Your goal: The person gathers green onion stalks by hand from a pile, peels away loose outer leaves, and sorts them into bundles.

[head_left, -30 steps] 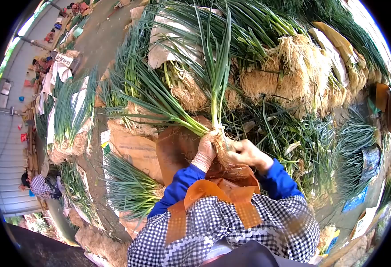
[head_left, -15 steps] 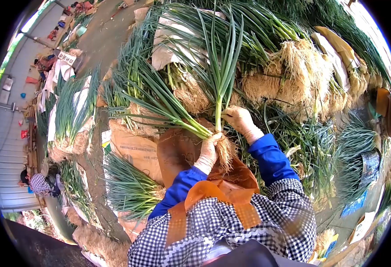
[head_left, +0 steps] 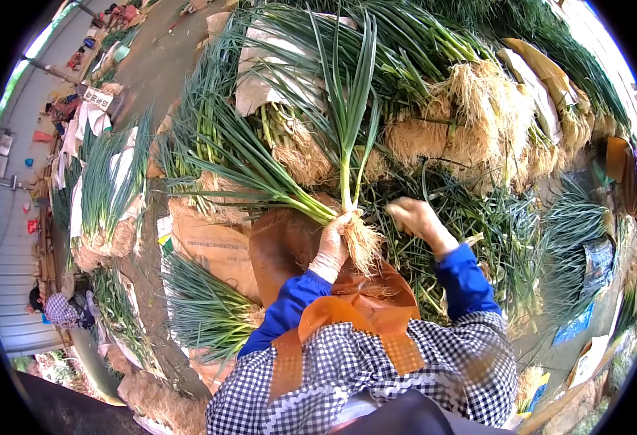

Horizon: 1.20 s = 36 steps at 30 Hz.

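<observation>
My left hand [head_left: 331, 245] is wrapped round the lower stems of several green onions [head_left: 345, 177], just above their pale, stringy roots. One onion stands upright with its leaves spread, while others lean away to the left. My right hand [head_left: 416, 220] is apart from them, off to the right, over loose green leaves [head_left: 442, 268]. Its fingers are curled; what they hold, if anything, I cannot make out. An orange-brown apron [head_left: 289, 243] spreads below the roots.
Bundled green onions with thick roots [head_left: 478, 116] lie ahead. A smaller green onion pile [head_left: 213, 301] rests by a brown sack [head_left: 213, 243] on the left. More bundles [head_left: 108, 196] stand farther left, where a person in a checked garment [head_left: 61, 310] is seen. Cut onions [head_left: 572, 232] lie at right.
My right hand has left the upright onion's stem and moved right and slightly down. A thin leaf now stands away from that stem. My left hand keeps its hold.
</observation>
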Available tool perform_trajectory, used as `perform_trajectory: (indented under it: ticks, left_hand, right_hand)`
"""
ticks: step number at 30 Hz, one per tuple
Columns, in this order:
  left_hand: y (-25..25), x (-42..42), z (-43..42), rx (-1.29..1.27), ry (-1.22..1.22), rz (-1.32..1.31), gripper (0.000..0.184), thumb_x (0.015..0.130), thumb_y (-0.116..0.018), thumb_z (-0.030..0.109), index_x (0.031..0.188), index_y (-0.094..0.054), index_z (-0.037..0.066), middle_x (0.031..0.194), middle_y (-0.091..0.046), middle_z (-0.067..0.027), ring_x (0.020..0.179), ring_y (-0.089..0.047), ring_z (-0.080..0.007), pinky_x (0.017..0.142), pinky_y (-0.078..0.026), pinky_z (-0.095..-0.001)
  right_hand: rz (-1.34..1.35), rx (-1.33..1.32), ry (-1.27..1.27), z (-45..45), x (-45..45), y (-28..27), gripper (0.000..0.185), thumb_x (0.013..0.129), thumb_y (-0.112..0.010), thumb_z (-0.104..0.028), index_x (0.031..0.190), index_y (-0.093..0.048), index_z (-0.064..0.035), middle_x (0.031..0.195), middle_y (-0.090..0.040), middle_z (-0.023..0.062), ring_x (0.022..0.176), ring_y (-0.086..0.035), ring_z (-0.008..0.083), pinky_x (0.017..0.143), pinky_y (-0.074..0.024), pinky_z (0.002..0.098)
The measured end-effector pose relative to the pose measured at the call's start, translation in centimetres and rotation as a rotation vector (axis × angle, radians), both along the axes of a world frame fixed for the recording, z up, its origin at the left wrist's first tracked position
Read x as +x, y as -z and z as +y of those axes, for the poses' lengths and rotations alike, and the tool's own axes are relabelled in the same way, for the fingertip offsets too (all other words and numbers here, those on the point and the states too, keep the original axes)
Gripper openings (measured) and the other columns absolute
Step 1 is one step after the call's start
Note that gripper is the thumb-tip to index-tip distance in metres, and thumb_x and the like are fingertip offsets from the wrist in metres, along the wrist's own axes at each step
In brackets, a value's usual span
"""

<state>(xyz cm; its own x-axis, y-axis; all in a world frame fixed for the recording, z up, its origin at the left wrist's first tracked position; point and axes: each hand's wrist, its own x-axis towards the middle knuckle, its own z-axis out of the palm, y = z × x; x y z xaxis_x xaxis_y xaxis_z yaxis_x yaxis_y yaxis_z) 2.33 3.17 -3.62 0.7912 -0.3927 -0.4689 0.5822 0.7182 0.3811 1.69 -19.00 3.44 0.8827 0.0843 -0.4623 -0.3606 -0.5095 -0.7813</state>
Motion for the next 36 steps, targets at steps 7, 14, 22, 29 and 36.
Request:
perform_trajectory:
  ticks: [7,14,22,29,36]
  left_hand:
    - [0.8,-0.4,0.5,-0.040,-0.057,0.071,0.020,0.086,-0.053,0.007,0.104,-0.056,-0.001,0.089,-0.062,-0.0112,0.078,-0.062,-0.0224,0.074,-0.052,-0.0349]
    - [-1.9,-0.4,0.3,0.027,-0.031,0.091,0.021,0.087,-0.054,0.016,0.100,-0.058,-0.001,0.082,-0.061,-0.0064,0.073,-0.058,-0.0169,0.070,-0.050,-0.0296]
    - [-11.3,1.4,3.1,-0.352,0.198,-0.454,0.057,0.065,-0.072,0.016,0.113,-0.045,0.002,0.083,-0.048,-0.0038,0.072,-0.049,-0.0144,0.064,-0.044,-0.0236]
    - [-3.8,3.1,4.0,-0.126,-0.053,-0.403,0.047,0.073,-0.059,-0.002,0.118,-0.047,0.006,0.100,-0.056,-0.0089,0.096,-0.055,-0.0206,0.089,-0.048,-0.0334]
    - [-3.1,0.2,-0.1,-0.178,0.067,-0.176,0.035,0.078,-0.054,-0.005,0.111,-0.048,0.006,0.096,-0.058,-0.0080,0.086,-0.059,-0.0197,0.082,-0.050,-0.0331]
  right_hand:
    - [-0.552,-0.113,0.088,8.5,5.8,3.9,0.023,0.086,-0.057,-0.029,0.087,-0.062,-0.0063,0.075,-0.062,0.0162,0.072,-0.060,0.0351,0.062,-0.0487,0.0386]
    - [0.153,1.104,-0.627,2.7,-1.8,-1.4,0.024,0.089,-0.059,-0.025,0.078,-0.057,-0.0031,0.072,-0.062,0.0046,0.060,-0.058,0.0116,0.054,-0.0476,0.0250]
    - [-0.928,-0.780,0.209,-4.6,13.8,-5.9,0.018,0.081,-0.066,-0.023,0.093,-0.067,-0.0094,0.090,-0.067,0.0116,0.081,-0.066,0.0245,0.066,-0.0548,0.0312]
    - [-0.451,-0.852,-0.103,-7.1,20.8,-6.9,0.023,0.082,-0.066,-0.031,0.086,-0.065,-0.0081,0.078,-0.065,0.0109,0.068,-0.062,0.0241,0.065,-0.0502,0.0373]
    - [-0.210,0.334,0.160,-0.9,8.0,-0.8,0.020,0.087,-0.061,-0.021,0.098,-0.061,-0.0048,0.079,-0.065,0.0047,0.071,-0.061,0.0121,0.069,-0.0510,0.0265]
